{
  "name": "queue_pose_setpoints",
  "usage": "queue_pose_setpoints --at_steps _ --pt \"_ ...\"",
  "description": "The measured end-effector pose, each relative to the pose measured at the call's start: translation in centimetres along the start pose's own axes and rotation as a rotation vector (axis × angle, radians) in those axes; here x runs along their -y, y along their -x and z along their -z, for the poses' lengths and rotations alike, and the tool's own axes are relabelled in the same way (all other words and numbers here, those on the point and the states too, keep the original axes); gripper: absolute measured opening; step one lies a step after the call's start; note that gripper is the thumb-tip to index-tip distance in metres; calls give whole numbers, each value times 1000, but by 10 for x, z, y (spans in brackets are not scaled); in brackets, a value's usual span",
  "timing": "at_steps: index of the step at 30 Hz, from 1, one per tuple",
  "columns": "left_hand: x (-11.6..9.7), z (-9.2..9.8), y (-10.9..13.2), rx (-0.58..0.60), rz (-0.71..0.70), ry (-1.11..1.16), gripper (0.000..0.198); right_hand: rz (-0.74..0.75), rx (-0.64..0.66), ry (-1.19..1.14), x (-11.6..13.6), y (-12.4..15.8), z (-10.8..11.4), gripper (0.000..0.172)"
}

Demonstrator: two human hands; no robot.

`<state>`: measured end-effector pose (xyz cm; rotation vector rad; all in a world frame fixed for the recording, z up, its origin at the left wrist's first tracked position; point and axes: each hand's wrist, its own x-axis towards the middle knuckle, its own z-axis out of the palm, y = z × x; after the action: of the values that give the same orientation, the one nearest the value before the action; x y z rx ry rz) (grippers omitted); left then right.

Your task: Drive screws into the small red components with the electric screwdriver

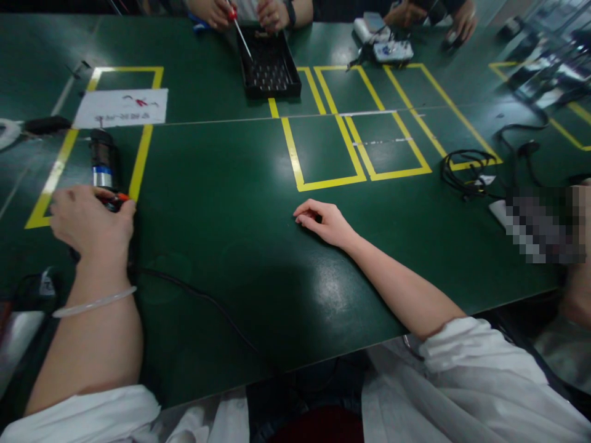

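My left hand [92,221] is wrapped over a black corded power tool [102,175] lying on the table at the left. A silver and blue band and a bit of orange show on the tool; its rear is hidden under my palm. A black cord [198,292] runs from near that hand across the table towards the front edge. My right hand [325,223] rests on the green tabletop near the middle, its fingers curled in towards the thumb, with nothing visible in them.
Yellow tape rectangles [332,180] mark the green table [217,178]. A white paper sheet [122,107] lies beyond the tool. Across the table, a person's hand [217,13] holds a red-handled screwdriver [241,34] over a black tray [272,92]. Coiled black cable [462,175] lies at right.
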<state>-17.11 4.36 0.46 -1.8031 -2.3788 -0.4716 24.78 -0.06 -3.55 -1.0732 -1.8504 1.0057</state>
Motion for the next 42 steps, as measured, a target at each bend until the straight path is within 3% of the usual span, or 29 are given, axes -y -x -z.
queue_pose_setpoints --at_steps 2,4,6,9,12,15,19,23,29,33,42 --pt "18 -7 -6 -42 121 93 37 -1 3 -4 -1 0 0 15" --pt "20 -8 -9 -72 106 167 34 -8 6 -10 -1 0 0 16" --pt "8 -6 -10 -147 41 239 30 -17 9 -17 -1 -1 0 16" --pt "-35 -5 -4 -160 -57 540 26 -19 9 -24 0 -1 0 15" --pt "-93 -4 21 146 -220 943 25 -9 8 -25 -1 -1 0 15" --pt "-145 -1 57 514 -398 1060 41 23 20 -59 -3 -1 0 18" --pt "-180 -3 89 877 -443 1112 60 77 115 -170 -5 -1 -1 38" --pt "-187 -16 96 983 -421 1182 61 88 142 -172 -4 -1 -1 25" --pt "-182 -31 98 924 -255 1292 46 39 94 -168 -2 0 -1 22" --pt "-183 -33 100 885 -281 1305 31 54 54 -153 -3 1 -1 22" --pt "-184 -28 101 907 -282 1276 35 66 44 -110 -6 1 -1 21"
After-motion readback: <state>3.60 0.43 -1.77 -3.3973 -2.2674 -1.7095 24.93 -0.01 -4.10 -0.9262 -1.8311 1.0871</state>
